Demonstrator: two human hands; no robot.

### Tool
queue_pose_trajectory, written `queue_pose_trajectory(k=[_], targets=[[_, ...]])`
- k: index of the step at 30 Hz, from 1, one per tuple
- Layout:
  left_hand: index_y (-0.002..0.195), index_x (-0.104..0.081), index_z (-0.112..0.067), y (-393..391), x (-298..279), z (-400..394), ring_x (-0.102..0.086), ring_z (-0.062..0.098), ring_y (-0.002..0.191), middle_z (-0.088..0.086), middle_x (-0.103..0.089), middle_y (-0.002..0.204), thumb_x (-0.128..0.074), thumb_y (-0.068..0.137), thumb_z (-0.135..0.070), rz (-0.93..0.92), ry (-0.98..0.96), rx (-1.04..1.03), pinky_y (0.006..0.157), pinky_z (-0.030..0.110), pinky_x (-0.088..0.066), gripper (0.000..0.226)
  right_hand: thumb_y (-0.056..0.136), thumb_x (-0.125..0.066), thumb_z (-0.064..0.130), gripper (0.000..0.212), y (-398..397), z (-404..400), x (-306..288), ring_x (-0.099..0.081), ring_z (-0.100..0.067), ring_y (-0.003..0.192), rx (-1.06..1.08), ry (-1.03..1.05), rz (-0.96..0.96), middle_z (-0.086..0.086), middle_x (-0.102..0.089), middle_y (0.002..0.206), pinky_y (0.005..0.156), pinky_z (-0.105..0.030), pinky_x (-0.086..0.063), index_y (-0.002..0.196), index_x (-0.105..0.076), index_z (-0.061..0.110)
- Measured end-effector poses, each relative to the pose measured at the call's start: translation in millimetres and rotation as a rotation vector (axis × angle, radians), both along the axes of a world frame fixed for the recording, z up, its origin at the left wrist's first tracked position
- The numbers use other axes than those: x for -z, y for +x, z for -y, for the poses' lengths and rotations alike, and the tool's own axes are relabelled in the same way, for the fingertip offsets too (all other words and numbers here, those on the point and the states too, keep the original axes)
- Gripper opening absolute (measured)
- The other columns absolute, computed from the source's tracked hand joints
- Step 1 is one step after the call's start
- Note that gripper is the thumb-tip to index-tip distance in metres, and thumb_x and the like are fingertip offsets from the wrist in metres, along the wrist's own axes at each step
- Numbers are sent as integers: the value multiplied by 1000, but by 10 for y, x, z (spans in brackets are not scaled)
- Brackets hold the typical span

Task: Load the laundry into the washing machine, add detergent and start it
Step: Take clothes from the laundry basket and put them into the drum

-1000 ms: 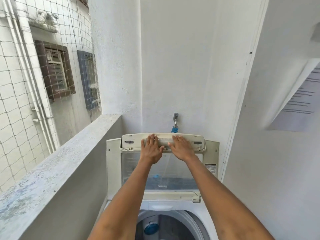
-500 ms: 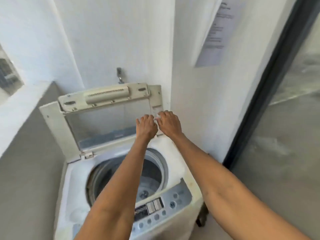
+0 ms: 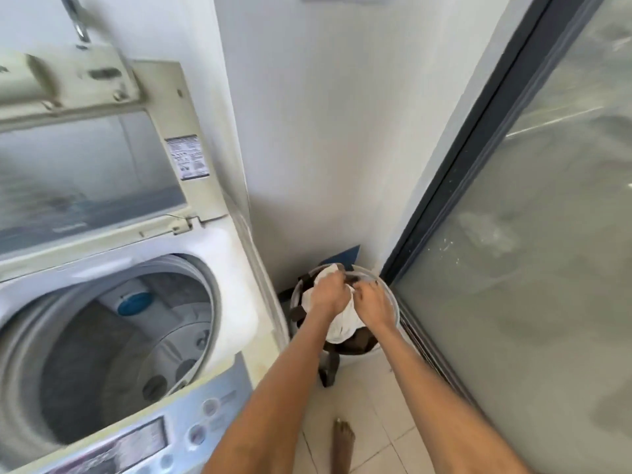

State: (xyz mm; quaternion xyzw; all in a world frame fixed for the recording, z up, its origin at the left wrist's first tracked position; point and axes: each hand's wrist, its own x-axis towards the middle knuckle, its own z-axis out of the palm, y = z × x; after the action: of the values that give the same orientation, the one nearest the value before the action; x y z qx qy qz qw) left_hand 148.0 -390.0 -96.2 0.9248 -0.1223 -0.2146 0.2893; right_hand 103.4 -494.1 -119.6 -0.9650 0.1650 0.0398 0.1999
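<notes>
The top-loading washing machine (image 3: 236, 268) stands at the left with its lid (image 3: 92, 148) raised and its drum (image 3: 130, 354) bare. On the floor to its right sits a round laundry basket (image 3: 393, 302) holding a white cloth (image 3: 343, 326) and dark clothes (image 3: 352, 343). Both hands are down in the basket. My left hand (image 3: 330, 295) grips the white cloth. My right hand (image 3: 372, 302) has its fingers curled into the clothes beside it.
A white wall runs behind the basket. A dark-framed glass sliding door (image 3: 513, 234) closes off the right side. The control panel (image 3: 154, 436) lines the machine's front edge. My bare foot (image 3: 342, 443) stands on the tiled floor. A tap (image 3: 80, 25) sticks out above the lid.
Both hands left the raised lid and dropped to the basket on the floor at the right. The view swung right and down with them.
</notes>
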Motion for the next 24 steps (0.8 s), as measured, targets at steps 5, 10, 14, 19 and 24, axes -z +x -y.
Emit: queue_pose_trajectory(k=[5, 10, 14, 19, 24], targets=[[132, -47, -9, 487, 1168, 596, -49, 32, 124, 14, -53, 135, -41, 95, -19, -224, 67, -151, 103, 39, -39, 40, 94, -44, 16, 30, 483, 637, 1096, -55, -27, 114, 73, 178, -197, -9, -62, 120, 93, -36, -46, 118, -62, 12], [127, -49, -7, 878, 2250, 852, -49, 30, 121, 13, -53, 132, -44, 95, -20, -266, 91, -348, 100, 37, -40, 35, 93, -50, 20, 28, 933, 1045, 2116, -57, -25, 111, 232, 295, -249, -7, -64, 119, 85, -33, -48, 118, -62, 14], [127, -50, -10, 914, 2946, 926, -47, 26, 123, 8, -49, 131, -49, 96, -31, -320, 167, -363, 102, 36, -40, 38, 92, -56, 34, 24, 1053, 1139, 2761, -53, -30, 114, 269, 271, -433, -11, -57, 119, 82, -34, -45, 105, -61, 14], [97, -68, -11, 790, 3130, 1032, -59, 21, 98, 5, -63, 106, -52, 92, -25, -242, 142, -504, 85, 36, -52, 22, 89, -60, 32, 36, 953, 1160, 2955, -49, -20, 78, 296, 435, -414, -1, -50, 75, 65, -27, -34, 62, -38, 23], [97, -48, -7, 767, 2542, 942, -55, 30, 99, 13, -55, 102, -34, 98, -14, -222, -161, -894, 82, 36, -45, 15, 94, -54, 27, 26, 894, 960, 2268, -45, -9, 62, 221, 689, -205, 6, -46, 66, 61, -25, -36, 72, -43, 17]])
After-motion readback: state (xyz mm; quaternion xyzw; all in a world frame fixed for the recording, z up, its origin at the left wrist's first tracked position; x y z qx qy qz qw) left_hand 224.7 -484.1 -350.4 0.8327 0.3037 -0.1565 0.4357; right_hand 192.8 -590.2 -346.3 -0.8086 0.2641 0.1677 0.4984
